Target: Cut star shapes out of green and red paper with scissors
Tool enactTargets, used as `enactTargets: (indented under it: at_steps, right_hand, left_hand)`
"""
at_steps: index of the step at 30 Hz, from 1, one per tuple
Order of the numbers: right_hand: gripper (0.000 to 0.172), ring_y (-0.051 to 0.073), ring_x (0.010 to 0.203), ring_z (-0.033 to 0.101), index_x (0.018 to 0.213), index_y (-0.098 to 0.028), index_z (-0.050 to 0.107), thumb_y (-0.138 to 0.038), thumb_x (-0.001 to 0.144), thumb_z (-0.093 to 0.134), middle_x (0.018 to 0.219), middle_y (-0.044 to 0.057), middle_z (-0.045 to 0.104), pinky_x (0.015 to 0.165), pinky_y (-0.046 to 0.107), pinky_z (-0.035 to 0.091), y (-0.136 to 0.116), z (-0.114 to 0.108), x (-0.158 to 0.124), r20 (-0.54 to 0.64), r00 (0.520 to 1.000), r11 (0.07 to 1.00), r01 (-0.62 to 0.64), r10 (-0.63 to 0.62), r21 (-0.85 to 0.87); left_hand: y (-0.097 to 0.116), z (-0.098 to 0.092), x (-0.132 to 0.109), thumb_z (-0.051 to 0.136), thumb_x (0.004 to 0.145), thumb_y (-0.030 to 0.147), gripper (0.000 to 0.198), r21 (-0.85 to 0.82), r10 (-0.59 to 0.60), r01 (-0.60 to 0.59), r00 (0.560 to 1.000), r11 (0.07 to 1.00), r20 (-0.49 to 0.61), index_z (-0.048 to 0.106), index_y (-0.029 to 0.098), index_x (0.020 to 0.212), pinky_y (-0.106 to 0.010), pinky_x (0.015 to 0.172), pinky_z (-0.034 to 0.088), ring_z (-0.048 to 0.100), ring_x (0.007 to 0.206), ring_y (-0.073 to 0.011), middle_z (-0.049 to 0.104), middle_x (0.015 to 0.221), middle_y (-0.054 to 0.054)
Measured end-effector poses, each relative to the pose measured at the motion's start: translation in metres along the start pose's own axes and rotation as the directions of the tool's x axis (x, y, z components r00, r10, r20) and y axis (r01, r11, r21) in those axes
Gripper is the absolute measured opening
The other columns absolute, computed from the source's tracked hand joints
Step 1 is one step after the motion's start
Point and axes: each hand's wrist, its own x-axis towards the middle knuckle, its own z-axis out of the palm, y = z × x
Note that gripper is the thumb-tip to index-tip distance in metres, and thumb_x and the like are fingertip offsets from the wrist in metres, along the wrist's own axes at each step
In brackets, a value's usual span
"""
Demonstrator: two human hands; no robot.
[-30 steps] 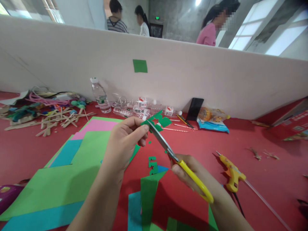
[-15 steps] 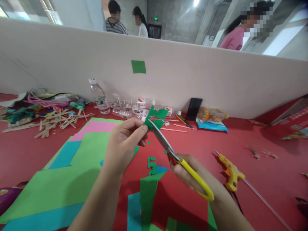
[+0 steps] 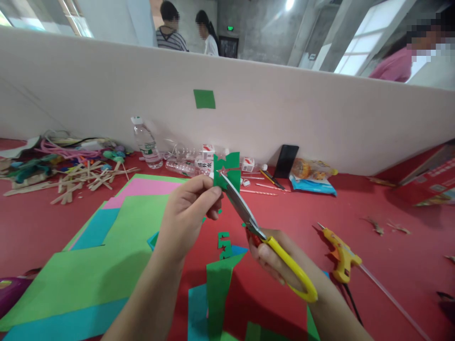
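Between thumb and fingers my left hand [image 3: 192, 208] pinches a small piece of green paper [image 3: 232, 161] with star-shaped cut-outs and a slit in it. My right hand [image 3: 275, 253] is wrapped round scissors [image 3: 284, 260] with yellow and red handles. Their blades point up and left, nearly together, with the tips against the paper close to my left fingertips. Below, on the red table, lies a green scrap [image 3: 224, 246] with similar star holes. A larger green strip [image 3: 218, 293] and a blue sheet [image 3: 196, 308] lie nearer to me.
Coloured sheets [image 3: 81, 274] spread over the left side; wooden sticks [image 3: 95, 177] lie beyond. A water bottle [image 3: 146, 144], lying bottles [image 3: 185, 166], a phone [image 3: 286, 161] and a snack packet [image 3: 313, 177] line the white partition [image 3: 106, 85]. A yellow glue gun [image 3: 339, 255] is at right.
The green paper has turned in my left hand and stands more upright, its slit wider. The scissors have shifted only slightly. Behind the partition, the person in pink has moved right.
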Motion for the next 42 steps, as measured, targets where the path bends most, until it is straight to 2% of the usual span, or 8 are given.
enactTargets:
  at_steps: [13,24,38,42]
  right_hand:
    - [0.068,0.011,0.049,0.027,0.069,-0.025,0.037,-0.089,0.092,0.041,0.056,-0.007,0.032,0.046,0.026,0.017,0.0024,0.0110,0.0009,-0.055,0.998,1.000,0.002,-0.004,-0.025]
    - [0.069,0.012,0.051,0.027,0.066,-0.025,0.036,-0.089,0.091,0.044,0.058,-0.005,0.032,0.046,0.027,0.016,0.0019,0.0089,0.0015,-0.058,0.998,0.999,0.027,-0.028,-0.025]
    - [0.071,0.010,0.047,0.031,0.067,-0.024,0.038,-0.092,0.088,0.044,0.052,-0.007,0.036,0.045,0.026,0.018,0.0037,0.0062,0.0002,-0.078,0.997,0.999,-0.003,-0.001,-0.052]
    - [0.071,0.010,0.046,0.032,0.067,-0.025,0.038,-0.093,0.087,0.044,0.052,-0.007,0.037,0.044,0.026,0.018,0.0018,0.0054,0.0006,-0.068,0.998,0.998,-0.019,0.015,-0.065]
  left_hand:
    - [0.0008,-0.0004,0.0000,0.064,0.088,0.021,0.025,-0.026,-0.027,0.027,1.000,0.999,-0.001,0.060,0.022,0.063,-0.022,0.048,0.046,0.055,0.052,-0.0107,0.059,0.058,0.003]
    - [0.0003,-0.0017,-0.0009,0.064,0.089,0.017,0.025,-0.071,-0.029,0.029,1.000,0.997,0.005,0.061,0.022,0.064,-0.019,0.048,0.046,0.055,0.053,-0.0085,0.059,0.059,0.004]
    - [-0.0007,-0.0026,0.0004,0.064,0.086,0.015,0.024,-0.126,-0.020,0.022,1.000,0.992,0.016,0.063,0.021,0.063,-0.017,0.047,0.045,0.056,0.051,-0.0076,0.061,0.058,0.005]
    - [-0.0023,-0.0039,0.0018,0.064,0.086,0.014,0.023,-0.151,-0.005,0.007,1.000,0.989,0.015,0.066,0.021,0.064,-0.018,0.050,0.048,0.058,0.051,-0.0074,0.063,0.058,0.005]
